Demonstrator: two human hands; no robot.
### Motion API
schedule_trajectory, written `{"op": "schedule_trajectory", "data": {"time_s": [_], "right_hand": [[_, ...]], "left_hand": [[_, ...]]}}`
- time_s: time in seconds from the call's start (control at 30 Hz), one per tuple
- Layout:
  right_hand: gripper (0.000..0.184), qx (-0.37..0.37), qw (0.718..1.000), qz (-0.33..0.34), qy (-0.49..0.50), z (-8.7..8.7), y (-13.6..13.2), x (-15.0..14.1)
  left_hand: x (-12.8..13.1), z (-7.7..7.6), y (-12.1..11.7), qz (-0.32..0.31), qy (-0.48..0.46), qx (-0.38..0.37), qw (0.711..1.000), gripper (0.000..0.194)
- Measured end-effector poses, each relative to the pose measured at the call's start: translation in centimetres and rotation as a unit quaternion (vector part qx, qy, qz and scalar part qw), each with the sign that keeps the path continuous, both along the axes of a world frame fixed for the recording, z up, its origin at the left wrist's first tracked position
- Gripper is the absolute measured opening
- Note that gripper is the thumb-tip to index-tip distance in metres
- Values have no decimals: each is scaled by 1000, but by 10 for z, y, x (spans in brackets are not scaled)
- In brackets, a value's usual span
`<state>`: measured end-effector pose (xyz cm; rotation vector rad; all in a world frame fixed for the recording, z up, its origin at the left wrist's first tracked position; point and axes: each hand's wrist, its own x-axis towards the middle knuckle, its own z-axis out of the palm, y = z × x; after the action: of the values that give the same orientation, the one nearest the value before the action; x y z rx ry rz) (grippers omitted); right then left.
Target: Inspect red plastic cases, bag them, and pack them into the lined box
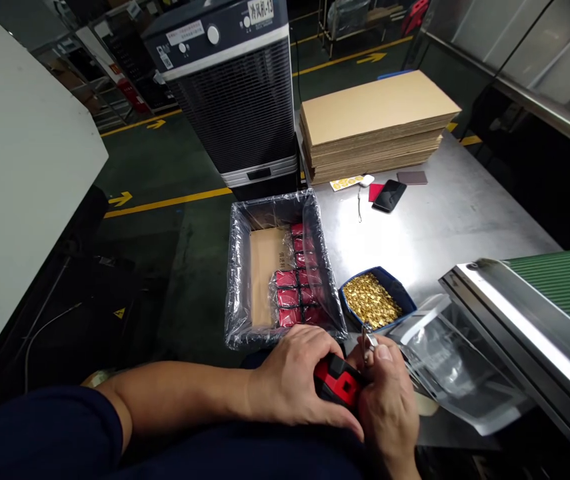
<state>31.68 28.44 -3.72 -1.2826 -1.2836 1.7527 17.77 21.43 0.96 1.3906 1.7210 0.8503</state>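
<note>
Left hand (297,377) curls round the red-black case (337,382), right between the hands: stiff, fairly light by its looks, best gripped by the dark sides! Right hand (389,397) pinches a metal bit (370,342), tray (399,294) just ahead.

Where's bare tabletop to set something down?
Table: widest bare patch is right of the phone, short of the green panel. Smaller one between phone and tray. Crowded around left hand and right hand, by bin, tray and clear plastic.
</note>
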Motion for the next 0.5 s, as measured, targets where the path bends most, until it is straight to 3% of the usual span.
{"op": "schedule_trajectory", "data": {"time_s": [0.17, 0.23, 0.33, 0.4, 0.5], "right_hand": [[42, -32, 999, -12, 21, 8, 4, 3], [40, -58, 997, -27, 44, -1, 7, 8], [45, -1, 997, -56, -56, -46, 14, 26], [55, 52, 978, -37, -198, -93, 17, 43], [72, 72, 948, 29, -310, -161, 10, 72]], "left_hand": [[-2, -12, -3, -14, -20, 62, 998, 62], [-6, -17, -8, 13, -43, 69, 997, 65], [-14, -22, -14, 64, -66, 43, 995, 66], [-19, -22, -17, 83, -75, 32, 993, 66], [-23, -21, -17, 88, -75, 27, 993, 66]]}}
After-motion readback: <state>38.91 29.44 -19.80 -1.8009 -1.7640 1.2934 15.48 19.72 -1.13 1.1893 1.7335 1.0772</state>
